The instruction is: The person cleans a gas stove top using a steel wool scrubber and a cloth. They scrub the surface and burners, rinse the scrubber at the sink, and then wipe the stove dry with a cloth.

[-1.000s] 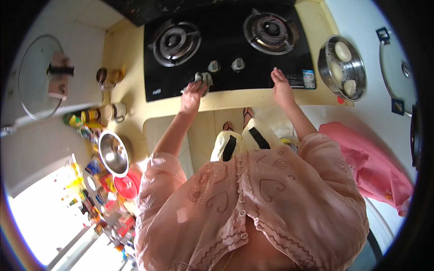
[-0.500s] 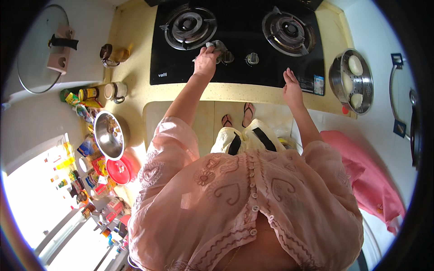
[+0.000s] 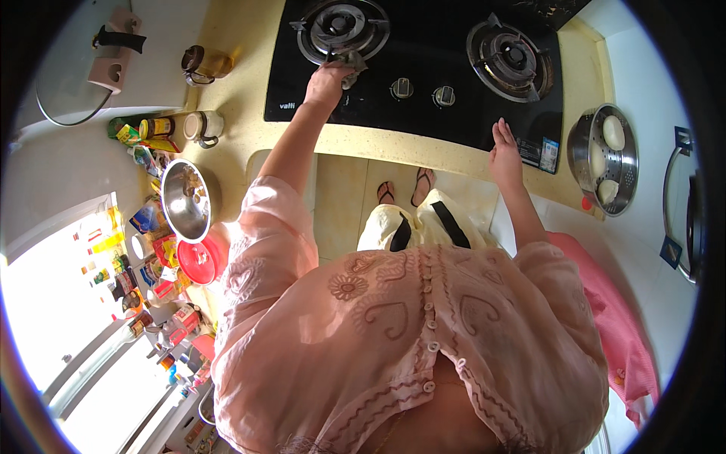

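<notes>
Grey cloth (image 3: 346, 62) is bunched in the grip of the left hand (image 3: 327, 82), pressed on the black glass hob (image 3: 423, 113) at the near edge of the left burner (image 3: 340, 24). The right hand (image 3: 505, 151) lies open and flat on the hob's near right edge, holding nothing. To wipe well, I think short firm strokes around the burner are best, keeping away from the two knobs (image 3: 422, 92). A steel steamer (image 3: 603, 157) stands on the table at the right.

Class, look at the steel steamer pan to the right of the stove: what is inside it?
Inside the steamer pan lie pale round buns on a perforated tray; three show. What is beneath the tray cannot be seen.
</notes>
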`<state>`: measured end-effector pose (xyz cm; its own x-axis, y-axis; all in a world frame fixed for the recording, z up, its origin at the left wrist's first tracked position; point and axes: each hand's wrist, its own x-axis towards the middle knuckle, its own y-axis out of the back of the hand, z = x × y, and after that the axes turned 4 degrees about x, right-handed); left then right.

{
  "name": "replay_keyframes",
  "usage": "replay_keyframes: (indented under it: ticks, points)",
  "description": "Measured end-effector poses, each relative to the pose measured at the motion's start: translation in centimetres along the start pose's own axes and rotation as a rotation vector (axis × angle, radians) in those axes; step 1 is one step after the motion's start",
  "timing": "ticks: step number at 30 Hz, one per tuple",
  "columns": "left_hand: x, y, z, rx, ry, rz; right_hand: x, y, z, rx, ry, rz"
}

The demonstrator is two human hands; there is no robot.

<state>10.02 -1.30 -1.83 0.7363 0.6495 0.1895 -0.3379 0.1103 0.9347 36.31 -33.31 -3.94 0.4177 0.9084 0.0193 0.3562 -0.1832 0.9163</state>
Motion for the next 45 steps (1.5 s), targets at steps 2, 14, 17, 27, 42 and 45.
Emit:
replay_keyframes:
  ticks: [2, 14, 17, 27, 42, 45]
  points:
    - [-0.4, -0.9, 0.3, 0.017, -0.026, 0.046, -0.4, 0.0, 0.4, 0.005, 0.003, -0.007]
    - [-4.5, 2.8, -1.4, -0.227, 0.039, -0.013, -0.2, 0.1, -0.3, 0.021, -0.065, -0.005]
    - [-5.9, 2.6, -6.2, -0.037, 0.301, 0.195, -0.1, 0.2, -0.5, 0.015, -0.051, -0.007]
    - [-6.9, -1.4, 0.4, -0.096, 0.328, 0.235, -0.2, -0.3, -1.2, -0.102, -0.095, -0.048]
    - [-8.7, -0.1, -4.5, 0.072, 0.348, 0.377, 1.1, -0.4, -2.5, -0.268, -0.157, -0.173]
    - [-7.6, -0.9, 0.7, -0.07, 0.276, 0.366, 1.4, -0.5, -2.6, -0.304, -0.149, -0.185]
